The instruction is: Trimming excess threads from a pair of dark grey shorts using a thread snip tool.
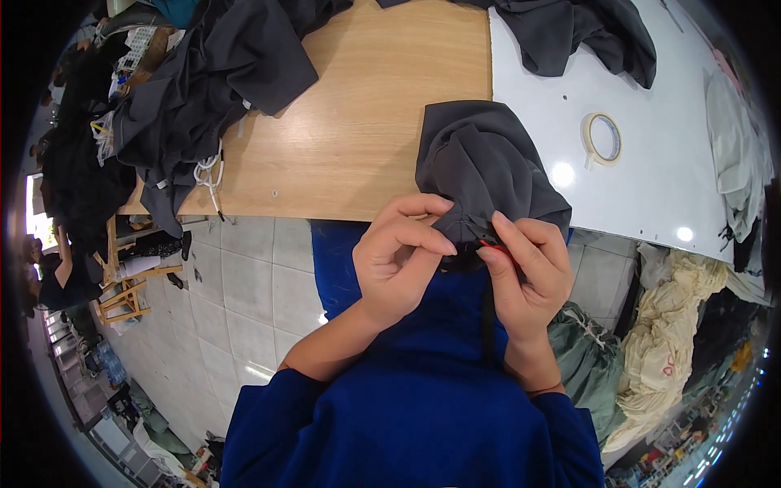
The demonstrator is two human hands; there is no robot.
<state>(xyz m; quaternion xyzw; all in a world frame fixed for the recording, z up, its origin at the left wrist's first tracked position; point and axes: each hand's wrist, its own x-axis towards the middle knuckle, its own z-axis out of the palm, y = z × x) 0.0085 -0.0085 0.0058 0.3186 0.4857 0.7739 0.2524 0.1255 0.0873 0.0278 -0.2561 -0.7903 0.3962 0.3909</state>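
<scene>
A piece of dark grey cloth (pixel 496 154) lies bunched over the table's front edge, its near end raised in front of me. My left hand (pixel 399 252) pinches that near end between thumb and fingers. Close beside it, my right hand (pixel 533 272) is closed on a small red-handled tool (pixel 488 243). The tool's dark tip reaches the cloth near a seam. Most of its handle is hidden by my fingers, so its exact kind does not show.
A wooden tabletop (pixel 374 98) adjoins a white one (pixel 634 187) bearing a tape roll (pixel 603 138). More dark grey cloth (pixel 220 81) is heaped at far left, with a white cord (pixel 209 172) hanging. Cream cloth (pixel 663 350) and a green sack (pixel 582 358) sit below right.
</scene>
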